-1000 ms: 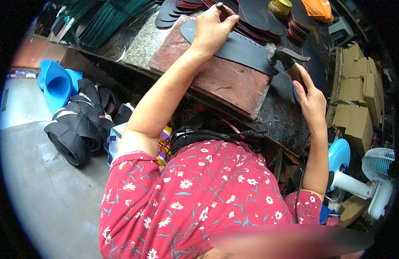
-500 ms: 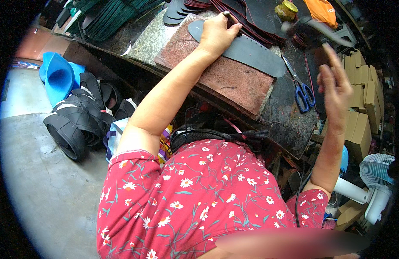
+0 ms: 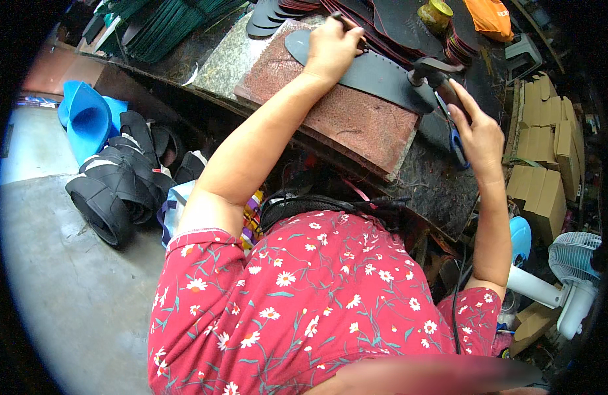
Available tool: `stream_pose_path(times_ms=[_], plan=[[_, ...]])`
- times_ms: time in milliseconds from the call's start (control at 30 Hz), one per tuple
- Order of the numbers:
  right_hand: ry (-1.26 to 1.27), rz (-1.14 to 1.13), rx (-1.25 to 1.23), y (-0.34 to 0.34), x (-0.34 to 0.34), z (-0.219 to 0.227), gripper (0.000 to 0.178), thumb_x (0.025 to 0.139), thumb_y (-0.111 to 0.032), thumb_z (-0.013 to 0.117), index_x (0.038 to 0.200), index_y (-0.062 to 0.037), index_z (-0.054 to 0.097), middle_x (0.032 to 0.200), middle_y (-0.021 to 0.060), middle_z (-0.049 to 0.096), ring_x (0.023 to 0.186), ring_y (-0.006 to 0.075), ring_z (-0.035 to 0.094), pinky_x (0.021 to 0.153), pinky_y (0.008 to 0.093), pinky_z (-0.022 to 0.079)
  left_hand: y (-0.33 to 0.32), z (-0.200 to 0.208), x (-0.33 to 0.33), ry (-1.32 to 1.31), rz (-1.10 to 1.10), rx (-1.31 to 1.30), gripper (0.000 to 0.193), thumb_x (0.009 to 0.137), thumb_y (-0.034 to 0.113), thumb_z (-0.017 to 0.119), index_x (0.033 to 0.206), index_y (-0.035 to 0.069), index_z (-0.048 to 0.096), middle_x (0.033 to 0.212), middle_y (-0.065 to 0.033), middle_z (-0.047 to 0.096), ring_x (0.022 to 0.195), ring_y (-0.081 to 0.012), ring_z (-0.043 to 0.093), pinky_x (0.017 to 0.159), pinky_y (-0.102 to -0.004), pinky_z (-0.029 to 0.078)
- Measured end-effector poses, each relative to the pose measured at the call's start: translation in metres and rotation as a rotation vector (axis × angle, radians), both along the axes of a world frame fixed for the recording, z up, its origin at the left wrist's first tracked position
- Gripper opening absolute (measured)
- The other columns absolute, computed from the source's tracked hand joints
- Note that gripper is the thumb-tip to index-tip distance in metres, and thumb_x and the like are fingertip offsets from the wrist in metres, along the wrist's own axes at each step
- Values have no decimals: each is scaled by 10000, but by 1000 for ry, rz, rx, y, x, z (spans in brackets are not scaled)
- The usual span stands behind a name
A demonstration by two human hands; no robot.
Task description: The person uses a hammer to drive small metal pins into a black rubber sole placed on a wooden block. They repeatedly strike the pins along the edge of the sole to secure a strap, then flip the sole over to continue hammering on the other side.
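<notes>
A dark grey sole-shaped sheet point(image 3: 383, 77), with a row of small holes along its far edge, lies across a reddish-brown board point(image 3: 356, 133). My left hand point(image 3: 331, 52) is closed on a short dark rod-like tool point(image 3: 341, 22), whose end sticks out above the fingers; the hand rests over the sheet's left part. In my right hand point(image 3: 478, 135) is a hammer point(image 3: 449, 90), gripped by its dark handle. Its metal head is over the sheet's right end; whether they touch I cannot tell. Scissors point(image 3: 458, 146) with blue handles lie beside the board, partly hidden by the hammer and right hand.
Stacks of dark cut pieces point(image 3: 267, 20) and a jar point(image 3: 435, 16) with a yellow lid stand at the back. Cardboard boxes point(image 3: 537, 197) and a white fan point(image 3: 574, 263) are at the right. Black moulded pieces point(image 3: 113, 191) and a blue one point(image 3: 85, 118) lie at the left.
My right hand has brought the hammer down and to the left, from beyond the board's right side to the sheet's right end. The left hand has barely moved.
</notes>
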State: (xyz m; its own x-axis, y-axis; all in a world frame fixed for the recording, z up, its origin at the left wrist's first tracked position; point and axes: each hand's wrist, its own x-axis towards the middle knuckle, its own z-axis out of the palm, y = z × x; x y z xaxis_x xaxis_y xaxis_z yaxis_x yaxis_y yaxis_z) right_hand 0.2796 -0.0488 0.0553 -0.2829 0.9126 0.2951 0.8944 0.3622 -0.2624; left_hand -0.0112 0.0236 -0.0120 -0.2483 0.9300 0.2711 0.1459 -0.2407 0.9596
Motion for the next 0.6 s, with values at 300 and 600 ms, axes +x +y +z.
stream_pose_path(times_ms=[300,600], plan=[[144,29,14,-6,-4,9,394,945,-347,656,1333,-290,623,1098,149,715,918,304,721,762,382,542,1,-7,-2,109,-64,9,175,891,153,721,932,-6,662,803,-109,733,696,-150,722,626,-291,578],[602,369,354,-14,-37,60,445,975,-128,628,1413,-120,551,1012,62,693,742,109,619,667,244,505,-6,12,15,779,-15,362,178,885,218,704,956,76,622,773,-210,656,734,-398,665,632,-451,536]])
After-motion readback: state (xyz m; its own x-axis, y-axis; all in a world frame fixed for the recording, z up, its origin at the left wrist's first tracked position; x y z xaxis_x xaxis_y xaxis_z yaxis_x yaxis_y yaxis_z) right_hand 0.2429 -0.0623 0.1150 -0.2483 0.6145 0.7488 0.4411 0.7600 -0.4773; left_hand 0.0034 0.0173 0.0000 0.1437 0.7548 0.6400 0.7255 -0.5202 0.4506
